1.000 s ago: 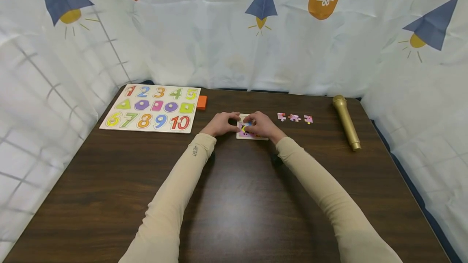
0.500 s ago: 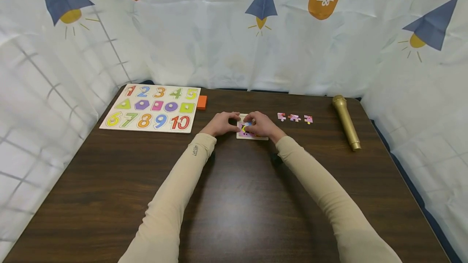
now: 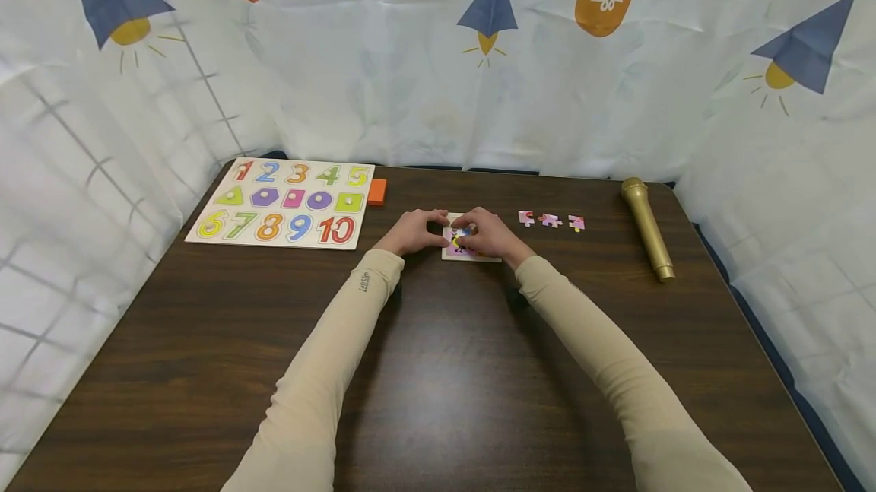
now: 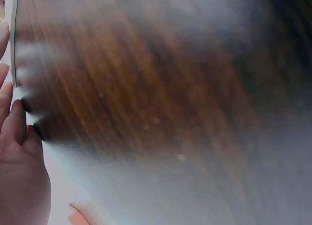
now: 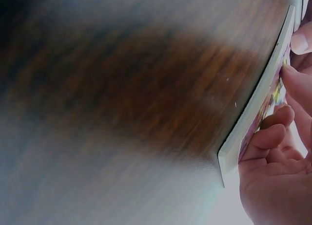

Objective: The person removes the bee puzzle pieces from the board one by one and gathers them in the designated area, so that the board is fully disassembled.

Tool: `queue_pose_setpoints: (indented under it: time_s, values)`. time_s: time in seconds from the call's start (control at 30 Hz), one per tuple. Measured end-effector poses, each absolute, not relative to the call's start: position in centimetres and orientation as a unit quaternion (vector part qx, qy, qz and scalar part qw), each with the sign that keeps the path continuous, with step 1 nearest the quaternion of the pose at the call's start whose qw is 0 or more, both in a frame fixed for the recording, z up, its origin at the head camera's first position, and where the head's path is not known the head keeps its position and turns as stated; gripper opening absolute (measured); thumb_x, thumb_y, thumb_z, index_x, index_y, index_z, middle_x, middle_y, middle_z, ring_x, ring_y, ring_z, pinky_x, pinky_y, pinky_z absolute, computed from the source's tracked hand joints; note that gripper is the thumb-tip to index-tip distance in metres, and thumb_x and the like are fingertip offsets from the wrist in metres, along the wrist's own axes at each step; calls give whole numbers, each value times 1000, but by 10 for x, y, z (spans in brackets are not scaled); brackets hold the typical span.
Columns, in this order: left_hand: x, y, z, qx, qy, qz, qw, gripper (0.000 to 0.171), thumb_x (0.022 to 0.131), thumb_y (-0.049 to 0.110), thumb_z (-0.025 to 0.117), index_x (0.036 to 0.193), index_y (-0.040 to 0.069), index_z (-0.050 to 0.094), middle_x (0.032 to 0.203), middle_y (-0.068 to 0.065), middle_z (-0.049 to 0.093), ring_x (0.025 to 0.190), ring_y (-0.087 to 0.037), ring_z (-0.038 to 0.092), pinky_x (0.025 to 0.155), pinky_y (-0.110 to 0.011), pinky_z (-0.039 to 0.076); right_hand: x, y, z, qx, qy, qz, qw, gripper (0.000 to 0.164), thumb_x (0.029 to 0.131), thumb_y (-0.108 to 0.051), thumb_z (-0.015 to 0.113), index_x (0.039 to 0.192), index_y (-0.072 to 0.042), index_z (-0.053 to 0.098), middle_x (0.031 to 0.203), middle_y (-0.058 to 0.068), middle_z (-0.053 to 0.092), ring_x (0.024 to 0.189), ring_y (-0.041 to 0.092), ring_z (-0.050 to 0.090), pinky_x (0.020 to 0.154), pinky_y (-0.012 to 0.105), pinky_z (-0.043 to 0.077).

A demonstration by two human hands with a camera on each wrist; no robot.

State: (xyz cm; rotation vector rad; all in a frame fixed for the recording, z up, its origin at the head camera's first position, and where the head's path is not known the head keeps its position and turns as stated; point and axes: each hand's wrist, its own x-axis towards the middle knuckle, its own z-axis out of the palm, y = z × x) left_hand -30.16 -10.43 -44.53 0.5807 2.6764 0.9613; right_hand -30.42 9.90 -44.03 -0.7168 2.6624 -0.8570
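A small jigsaw puzzle board (image 3: 472, 257) with a pale frame and a colourful picture lies flat on the dark wooden table, partly covered by both hands. My left hand (image 3: 413, 232) grips its left side, with thumb and forefinger bent at the edge. On the picture, my right hand (image 3: 494, 234) pinches a puzzle piece with thumb and forefinger; the fingers mostly hide that piece. In the right wrist view the other fingers curl over the board's (image 5: 253, 120) near side. Several fingers of the left hand (image 4: 22, 171) show at the left wrist view's edge.
Three loose pink jigsaw pieces (image 3: 550, 220) lie right of the board. Farther right is a gold microphone (image 3: 649, 230). A number-and-shape board (image 3: 280, 203) lies at the back left, an orange block (image 3: 378, 192) beside it. A printed white curtain (image 3: 411, 81) surrounds the table's far sides.
Both hands stay in place on the puzzle board, with at most a tiny shift of the right fingers. The loose pieces have not moved.
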Motion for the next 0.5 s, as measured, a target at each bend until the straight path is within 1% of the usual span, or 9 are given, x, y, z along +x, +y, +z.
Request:
queue_pose_setpoints:
  time_s: [0.23,0.5]
  values:
    - [-301,-104,-445,197,914,333,123,45,89,26,74,129,8,64,149,-2,47,140,-25,37,113,-42,31,-304,100,-441,-244,911,-302,136,33,94,-15,66,125,-4,64,125,15,55,110,29,55,97,42,46]
    - [-301,-104,-445,196,914,333,123,45,88,26,74,129,9,64,148,-2,48,140,-25,38,114,-42,31,-306,102,-442,-253,910,-299,138,35,94,-17,67,127,-6,64,125,15,55,108,28,55,94,42,47]
